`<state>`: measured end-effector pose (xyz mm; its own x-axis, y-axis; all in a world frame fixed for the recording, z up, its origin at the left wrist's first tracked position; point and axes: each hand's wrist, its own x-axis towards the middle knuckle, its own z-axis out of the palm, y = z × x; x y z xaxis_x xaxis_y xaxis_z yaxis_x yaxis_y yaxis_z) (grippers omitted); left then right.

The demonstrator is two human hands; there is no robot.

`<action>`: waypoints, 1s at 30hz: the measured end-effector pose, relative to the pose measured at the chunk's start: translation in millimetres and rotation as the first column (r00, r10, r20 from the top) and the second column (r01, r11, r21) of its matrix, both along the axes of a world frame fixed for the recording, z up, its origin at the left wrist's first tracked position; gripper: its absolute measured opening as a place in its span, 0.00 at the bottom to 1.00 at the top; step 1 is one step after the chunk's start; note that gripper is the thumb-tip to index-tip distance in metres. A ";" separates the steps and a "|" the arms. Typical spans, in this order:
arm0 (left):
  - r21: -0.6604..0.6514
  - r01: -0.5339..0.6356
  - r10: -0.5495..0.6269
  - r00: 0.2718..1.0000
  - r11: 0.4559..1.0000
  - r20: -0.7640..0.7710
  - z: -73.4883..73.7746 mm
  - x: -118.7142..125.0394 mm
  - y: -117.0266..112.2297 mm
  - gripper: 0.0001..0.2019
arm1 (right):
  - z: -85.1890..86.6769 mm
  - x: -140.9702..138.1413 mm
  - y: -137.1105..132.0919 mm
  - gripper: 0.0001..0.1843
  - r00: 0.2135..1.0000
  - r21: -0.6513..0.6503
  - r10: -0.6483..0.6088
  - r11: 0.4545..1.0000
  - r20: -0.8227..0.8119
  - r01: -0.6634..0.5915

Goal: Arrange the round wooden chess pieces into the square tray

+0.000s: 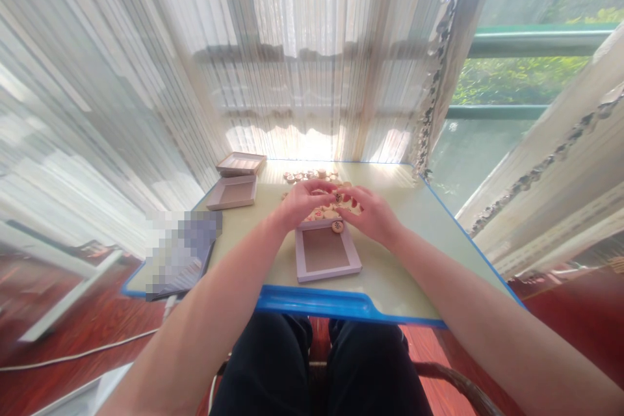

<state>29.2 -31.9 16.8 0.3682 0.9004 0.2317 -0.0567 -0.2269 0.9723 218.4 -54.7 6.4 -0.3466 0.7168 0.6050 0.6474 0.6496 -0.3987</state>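
My left hand (305, 201) and right hand (373, 211) rest on a heap of discs (327, 211), round pale wooden pieces with red or dark marks. The heap lies mid-worktop (429, 234), just beyond a shallow box (325, 252) whose long axis runs away from me. Whether either grip clasps a disc, I cannot tell. One disc (337, 226) sits on the box's far rim.

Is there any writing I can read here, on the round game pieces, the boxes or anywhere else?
No text is legible.
Wooden game pieces: red and dark marks on their faces, too small and blurred to read.
Box tray: no print visible.
Two box parts: no print visible.
Item at the table's left corner: blurred out, unreadable.
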 end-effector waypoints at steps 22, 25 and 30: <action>0.442 -0.234 0.451 0.747 0.866 -0.488 -14.3 -7.8 15.1 0.09 | -1.3 4.8 -3.0 0.07 0.973 -0.085 0.083 0.994 0.215 -0.066; 0.530 -0.158 0.470 0.708 0.833 -0.527 -15.3 -3.7 11.5 0.10 | -2.5 5.4 -2.2 0.07 0.966 -0.112 0.089 0.992 0.243 -0.063; 0.560 -0.153 0.486 0.707 0.814 -0.514 -16.9 -3.2 14.2 0.10 | -3.6 5.2 -1.7 0.08 0.962 -0.103 0.105 0.991 0.252 -0.081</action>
<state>26.0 -17.7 0.0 0.2823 0.8390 0.4652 0.6662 -0.5204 0.5342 223.6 -56.4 2.8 -0.5492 0.7220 0.4209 0.6744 0.6803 -0.2871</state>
